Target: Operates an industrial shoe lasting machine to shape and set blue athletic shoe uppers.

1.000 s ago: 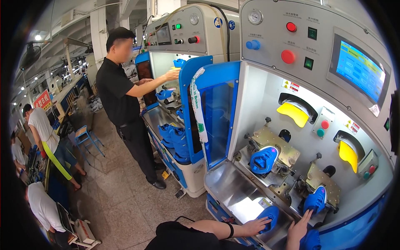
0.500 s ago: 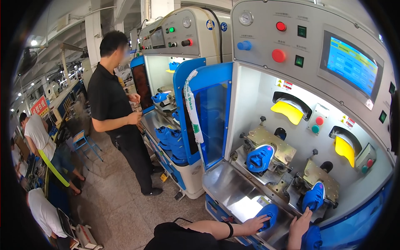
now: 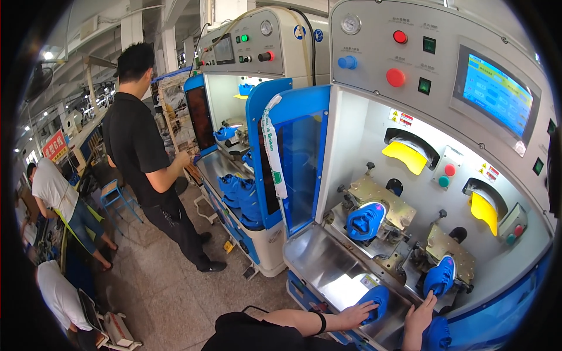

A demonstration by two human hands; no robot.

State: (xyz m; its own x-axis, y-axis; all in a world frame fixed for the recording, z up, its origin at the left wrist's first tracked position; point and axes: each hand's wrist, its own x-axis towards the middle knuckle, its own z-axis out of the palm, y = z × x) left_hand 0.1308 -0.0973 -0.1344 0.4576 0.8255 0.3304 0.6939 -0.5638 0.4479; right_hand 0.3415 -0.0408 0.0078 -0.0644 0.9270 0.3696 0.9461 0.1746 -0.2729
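My left hand (image 3: 355, 316) is curled over a blue shoe upper (image 3: 377, 297) on the metal ledge at the front of the machine. Farther right, my right hand (image 3: 418, 317) reaches up with its fingers stretched out. Its fingertips meet the lower end of another blue shoe upper (image 3: 440, 276), which sits tilted on the right metal fixture (image 3: 449, 250). On the left fixture (image 3: 387, 200) a third blue upper (image 3: 364, 221) is mounted, its light lining showing. Part of one more blue upper (image 3: 437, 333) shows beside my right wrist.
Yellow curved pads (image 3: 405, 157) hang above the fixtures. A control panel with a screen (image 3: 497, 90) tops the machine. A blue-framed door (image 3: 298, 158) stands at its left. Beyond are stacked blue uppers (image 3: 240, 196) at a second machine and a standing person in black (image 3: 137, 140).
My hands and the uppers stay almost where they were. The person in black has stepped left and turned away toward the back.
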